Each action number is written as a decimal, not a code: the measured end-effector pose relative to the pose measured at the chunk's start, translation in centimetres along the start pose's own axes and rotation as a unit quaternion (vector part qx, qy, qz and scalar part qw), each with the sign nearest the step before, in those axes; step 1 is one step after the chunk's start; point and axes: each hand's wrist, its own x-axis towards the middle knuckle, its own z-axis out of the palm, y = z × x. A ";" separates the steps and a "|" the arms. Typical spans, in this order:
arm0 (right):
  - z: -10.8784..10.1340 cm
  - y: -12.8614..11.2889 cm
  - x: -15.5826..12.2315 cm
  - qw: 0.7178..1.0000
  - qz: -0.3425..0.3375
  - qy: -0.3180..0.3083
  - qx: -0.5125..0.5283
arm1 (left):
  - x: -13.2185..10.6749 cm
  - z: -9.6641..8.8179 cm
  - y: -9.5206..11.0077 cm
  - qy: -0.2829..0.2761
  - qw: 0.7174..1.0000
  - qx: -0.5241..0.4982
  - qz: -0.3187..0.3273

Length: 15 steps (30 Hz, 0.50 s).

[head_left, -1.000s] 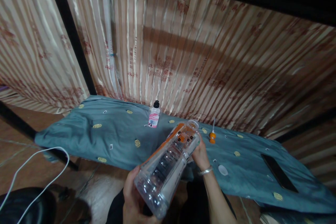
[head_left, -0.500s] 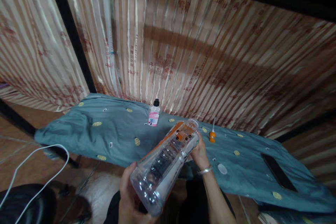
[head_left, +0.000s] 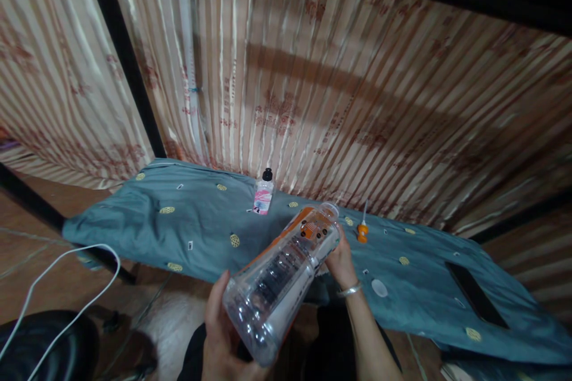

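A large clear plastic bottle (head_left: 279, 286) with an orange and white label is tilted in front of me, its uncapped mouth pointing up and to the right. My left hand (head_left: 226, 333) is closed around its base. Near the neck, my right hand (head_left: 342, 259) grips the bottle from the far right side; a silver bracelet sits on that wrist, and most of its fingers are hidden behind the bottle. To the right of the neck, an orange pump top (head_left: 362, 231) with a pale stem lies on the blue-green sheet (head_left: 201, 226).
A small pink-labelled bottle with a black cap (head_left: 263, 193) stands towards the back. A dark phone-like slab (head_left: 476, 294) and a white oval disc (head_left: 379, 288) lie at right. A pleated curtain (head_left: 286, 83) hangs behind; a white cable (head_left: 67, 327) loops at lower left.
Almost nothing differs. The whole scene sits very slightly further right in view; both hands keep the same hold on the bottle.
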 end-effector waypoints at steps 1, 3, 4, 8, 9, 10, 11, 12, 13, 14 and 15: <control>0.0 0.1 0.0 1.000 0.001 0.002 -0.001 | 0.0 0.0 0.2 -0.005 1.000 -0.016 -0.015; 0.0 0.4 0.0 1.000 0.000 0.007 -0.005 | 0.1 -0.1 0.6 -0.019 0.997 -0.055 -0.056; 0.0 0.5 -0.1 1.000 -0.001 0.008 -0.007 | 0.1 -0.2 0.8 -0.022 0.995 -0.064 -0.068; 0.0 0.5 -0.1 1.000 -0.006 -0.003 0.008 | 0.5 -0.2 1.6 -0.019 0.992 -0.083 -0.096; 0.0 0.4 -0.1 1.000 -0.009 -0.002 0.008 | 0.6 -0.2 1.8 -0.020 0.991 -0.080 -0.103; -0.1 0.4 -0.1 1.000 -0.012 0.001 0.006 | 0.7 -0.2 2.0 -0.021 0.991 -0.075 -0.109; -0.1 0.4 -0.1 1.000 -0.013 0.004 0.004 | 0.8 -0.2 2.1 -0.021 0.991 -0.069 -0.115; -0.1 0.4 -0.1 1.000 -0.012 0.005 0.003 | 0.9 -0.2 2.3 -0.016 0.991 -0.065 -0.119; -0.2 0.5 -0.1 1.000 -0.008 0.005 0.004 | 0.9 -0.1 2.5 -0.011 0.990 -0.063 -0.123; -0.2 0.6 -0.2 1.000 -0.005 0.002 0.008 | 1.0 -0.1 2.7 -0.004 0.990 -0.062 -0.125; -0.2 0.7 -0.2 1.000 -0.001 0.001 0.012 | 1.1 -0.1 2.8 0.002 0.990 -0.061 -0.126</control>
